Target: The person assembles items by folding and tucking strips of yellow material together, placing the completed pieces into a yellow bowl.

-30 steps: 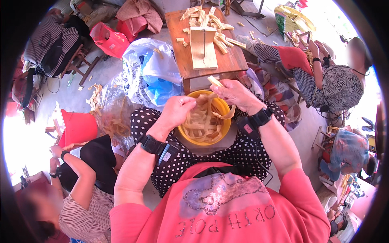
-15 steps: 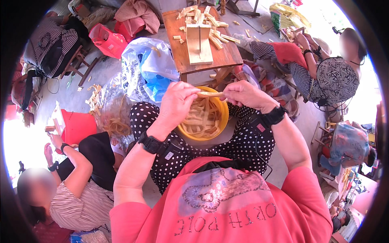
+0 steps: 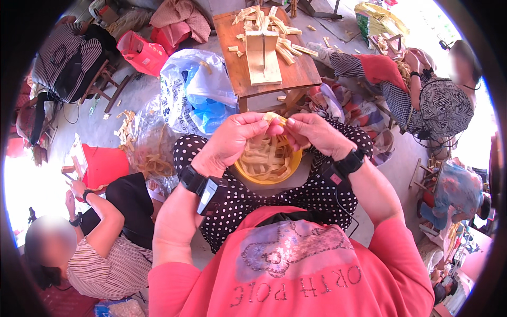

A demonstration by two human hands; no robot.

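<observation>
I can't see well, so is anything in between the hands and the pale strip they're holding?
Nothing visible is: the left hand and right hand both hold the pale strip directly. The hands only hide part of it, and part of the yellow bucket below them.

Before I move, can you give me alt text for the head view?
The left hand and right hand pinch a pale strip between them over the far side of a yellow tub of similar strips. Beyond, a wooden table carries a wooden stand and scattered pieces.
</observation>
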